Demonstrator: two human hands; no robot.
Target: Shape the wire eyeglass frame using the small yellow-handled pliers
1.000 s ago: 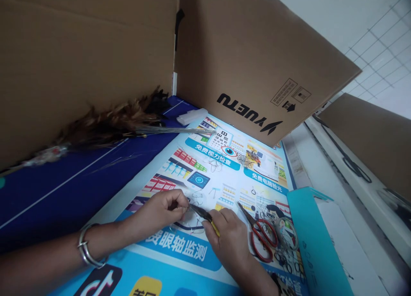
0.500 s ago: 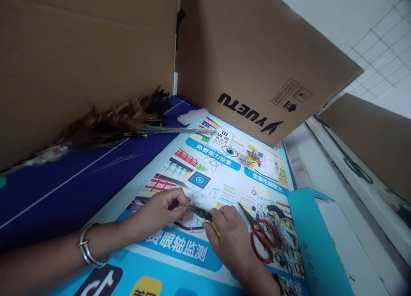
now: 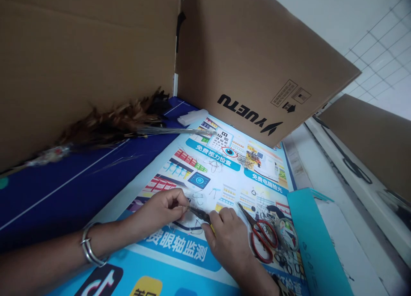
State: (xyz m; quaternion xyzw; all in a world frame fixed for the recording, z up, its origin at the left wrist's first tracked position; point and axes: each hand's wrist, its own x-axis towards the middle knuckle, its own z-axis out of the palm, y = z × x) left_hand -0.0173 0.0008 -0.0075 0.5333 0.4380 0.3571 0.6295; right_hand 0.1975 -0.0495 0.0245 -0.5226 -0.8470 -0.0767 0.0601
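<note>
Over the printed mat, my right hand (image 3: 226, 240) is closed around the yellow handle of a pair of pliers (image 3: 199, 213), whose dark jaws point left. My left hand (image 3: 168, 207) pinches something thin, perhaps a bit of wire, right at the plier tips; it is too small to make out. Beneath the hands lie loose thin wire pieces (image 3: 192, 227). To the right of my right hand rest red-handled scissors (image 3: 263, 240), blades pointing up and left. A coil of wire (image 3: 287, 234) sits beside their handles, with small dark rings (image 3: 284, 261) just below.
Brown feathers (image 3: 109, 127) and a bundle of long straight wires (image 3: 176, 130) lie at the back left. Cardboard walls (image 3: 237, 64) stand behind. A turquoise box (image 3: 317, 240) borders the right side. More bent wire bits (image 3: 245, 161) are scattered on the mat (image 3: 122, 240).
My right hand has turned slightly around the pliers, covering more of the yellow handle. My left hand stays at the plier tips; everything else is as before.
</note>
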